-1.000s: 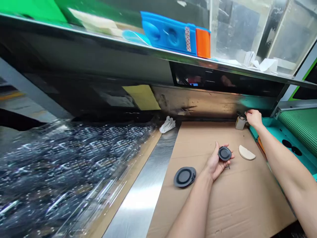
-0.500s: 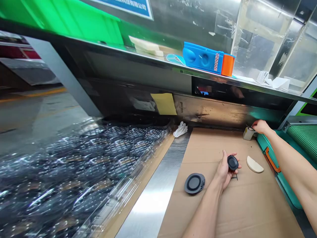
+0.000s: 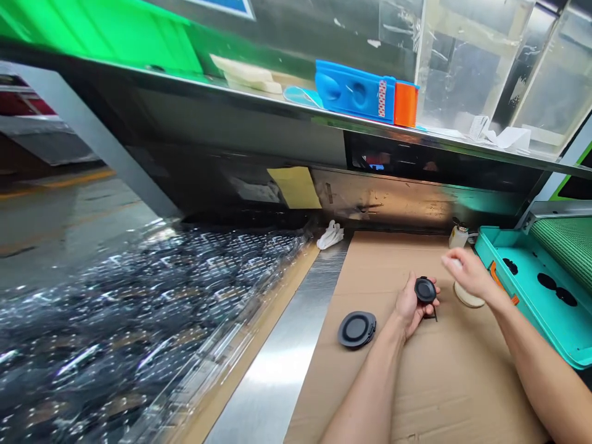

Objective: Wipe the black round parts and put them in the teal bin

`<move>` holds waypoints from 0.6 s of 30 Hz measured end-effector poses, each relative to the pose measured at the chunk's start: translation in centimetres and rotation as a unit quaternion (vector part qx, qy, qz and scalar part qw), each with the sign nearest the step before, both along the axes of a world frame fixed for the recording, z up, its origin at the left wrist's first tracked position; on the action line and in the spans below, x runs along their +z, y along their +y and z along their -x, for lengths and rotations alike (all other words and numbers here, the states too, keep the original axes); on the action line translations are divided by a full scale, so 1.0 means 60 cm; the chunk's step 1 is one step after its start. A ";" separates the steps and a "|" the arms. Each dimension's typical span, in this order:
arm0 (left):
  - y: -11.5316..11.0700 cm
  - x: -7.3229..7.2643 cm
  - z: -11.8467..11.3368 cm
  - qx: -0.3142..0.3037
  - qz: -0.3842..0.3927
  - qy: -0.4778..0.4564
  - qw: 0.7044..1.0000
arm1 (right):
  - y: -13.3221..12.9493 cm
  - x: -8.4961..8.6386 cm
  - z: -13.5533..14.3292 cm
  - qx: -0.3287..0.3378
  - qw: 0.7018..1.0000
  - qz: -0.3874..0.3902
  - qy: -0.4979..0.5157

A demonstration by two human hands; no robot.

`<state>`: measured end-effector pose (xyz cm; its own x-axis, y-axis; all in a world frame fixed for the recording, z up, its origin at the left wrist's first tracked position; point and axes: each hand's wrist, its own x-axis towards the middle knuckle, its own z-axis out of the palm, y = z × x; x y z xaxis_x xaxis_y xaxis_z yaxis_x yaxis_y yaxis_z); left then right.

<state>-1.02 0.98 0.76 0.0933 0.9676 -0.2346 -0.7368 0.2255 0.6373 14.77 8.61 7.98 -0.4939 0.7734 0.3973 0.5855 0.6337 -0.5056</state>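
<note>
small black round disc [image 3: 424,289] w/ raised rim – held tilted, face up, just above the cardboard [image 3: 444,370]. bigger black round disc [image 3: 356,328] lies flat on cardboard nearby – left of it.

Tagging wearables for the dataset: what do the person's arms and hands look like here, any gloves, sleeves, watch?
Both forearms are bare, with no sleeves in view. The left hand and right hand wear no gloves. No watch, bands or rings show, though the right hand's fingers are motion-blurred, so small items there cannot be ruled out.

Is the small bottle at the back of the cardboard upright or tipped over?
Upright: the small bottle stands on its base on the cardboard, cap end up, apart from the right hand.
</note>
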 end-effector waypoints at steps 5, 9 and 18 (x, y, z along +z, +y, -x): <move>0.000 -0.015 -0.020 0.009 -0.024 0.141 0.990 | -0.088 -0.066 0.004 0.050 0.998 0.014 0.027; -0.003 -0.020 -0.028 0.004 -0.047 0.257 0.965 | -0.078 -0.076 0.002 0.060 0.998 -0.024 0.027; -0.008 -0.023 -0.035 0.014 -0.015 0.373 0.928 | -0.074 -0.106 -0.001 0.029 0.990 -0.094 -0.106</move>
<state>1.08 0.53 -0.60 -0.1087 0.9744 -0.1969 -0.0943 0.1871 0.9778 14.80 4.20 1.63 -0.6235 0.6633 0.4137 0.6250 0.7409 -0.2459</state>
